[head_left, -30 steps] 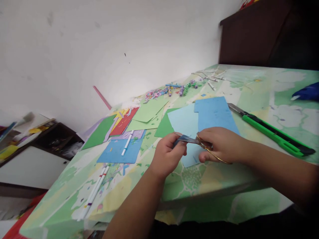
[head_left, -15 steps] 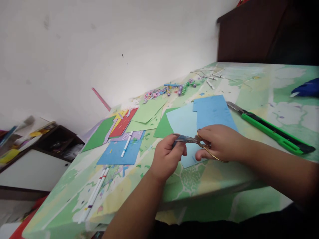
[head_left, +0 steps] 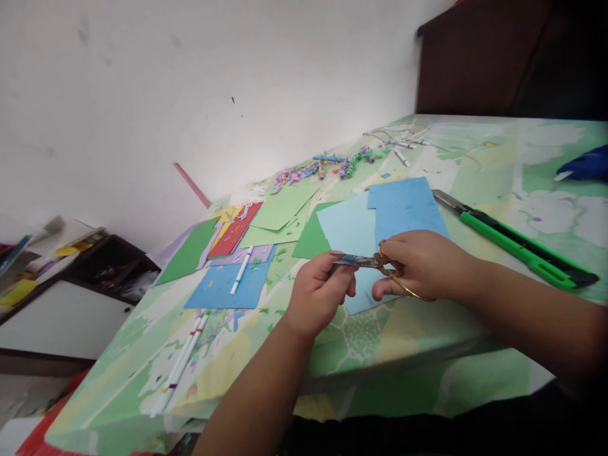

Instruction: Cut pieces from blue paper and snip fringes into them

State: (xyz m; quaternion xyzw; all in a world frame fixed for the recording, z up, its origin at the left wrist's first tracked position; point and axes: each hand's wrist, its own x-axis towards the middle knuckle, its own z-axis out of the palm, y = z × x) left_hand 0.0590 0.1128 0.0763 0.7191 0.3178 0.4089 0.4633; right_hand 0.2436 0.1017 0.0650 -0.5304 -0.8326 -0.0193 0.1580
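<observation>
The right hand (head_left: 418, 263) grips scissors (head_left: 373, 263), blades (head_left: 356, 260) pointing at the left hand (head_left: 319, 291). That pinches a small, indistinct piece (head_left: 335, 269).

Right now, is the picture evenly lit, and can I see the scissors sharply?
Head view: uneven, with the wall pale but the brown furniture fading almost to black at right; head view: the scissors look soft yet recognisable, their blade tips hard to separate from the left hand.
</observation>
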